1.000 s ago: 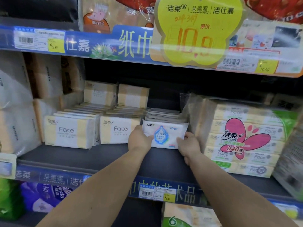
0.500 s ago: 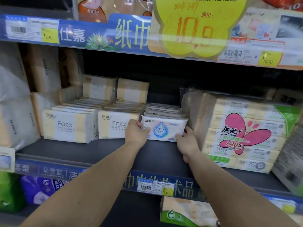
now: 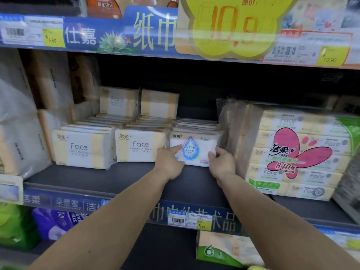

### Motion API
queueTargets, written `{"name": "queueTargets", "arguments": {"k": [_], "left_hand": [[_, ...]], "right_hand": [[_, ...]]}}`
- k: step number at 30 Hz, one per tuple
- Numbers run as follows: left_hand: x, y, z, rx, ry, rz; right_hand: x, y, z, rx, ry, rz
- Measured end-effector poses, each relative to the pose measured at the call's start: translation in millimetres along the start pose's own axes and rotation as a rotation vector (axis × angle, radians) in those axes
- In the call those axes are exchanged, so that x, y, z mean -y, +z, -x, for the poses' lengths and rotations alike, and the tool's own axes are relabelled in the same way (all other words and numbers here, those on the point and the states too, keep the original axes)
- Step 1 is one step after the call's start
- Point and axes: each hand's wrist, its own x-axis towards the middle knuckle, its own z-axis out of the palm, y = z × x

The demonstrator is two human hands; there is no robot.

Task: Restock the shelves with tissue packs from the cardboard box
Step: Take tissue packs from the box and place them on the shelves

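A white tissue pack (image 3: 194, 149) with a blue drop logo stands at the front of a row of like packs (image 3: 196, 123) on the middle shelf (image 3: 120, 178). My left hand (image 3: 169, 162) holds its left end, thumb laid on the front face. My right hand (image 3: 222, 162) holds its right end, thumb on the lower front corner. The pack sits between a "Face" tissue pack (image 3: 140, 147) on the left and a large wrapped multipack (image 3: 292, 152) on the right. No cardboard box is in view.
A second row of "Face" packs (image 3: 81, 149) stands further left, with big wrapped bundles (image 3: 19, 123) at the far left. An upper shelf edge with a yellow price sign (image 3: 233, 26) hangs overhead. The lower shelf holds a green-marked pack (image 3: 224, 250) and purple packs (image 3: 56, 221).
Both hands have moved the white pack back and upright against the row behind it. The view has moved closer to the shelf.
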Motion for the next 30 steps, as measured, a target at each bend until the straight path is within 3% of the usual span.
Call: {"name": "queueTargets", "arguments": {"k": [8,12,17,30], "left_hand": [[1.9,-2.1,0.7,0.123,0.024,0.173],[4.2,-1.6,0.4,0.123,0.034,0.221],[7.7,-1.1,-0.2,0.144,0.027,0.263],[7.4,0.5,-2.1,0.211,0.046,0.192]], "right_hand": [[-2.7,-2.7,-0.1,-0.003,-0.004,-0.104],[0.7,-5.2,6.4,-0.033,-0.070,-0.015],[0.3,-0.5,14.5,0.183,-0.225,0.148],[16.4,-12.1,29.2,0.297,-0.167,0.264]]}}
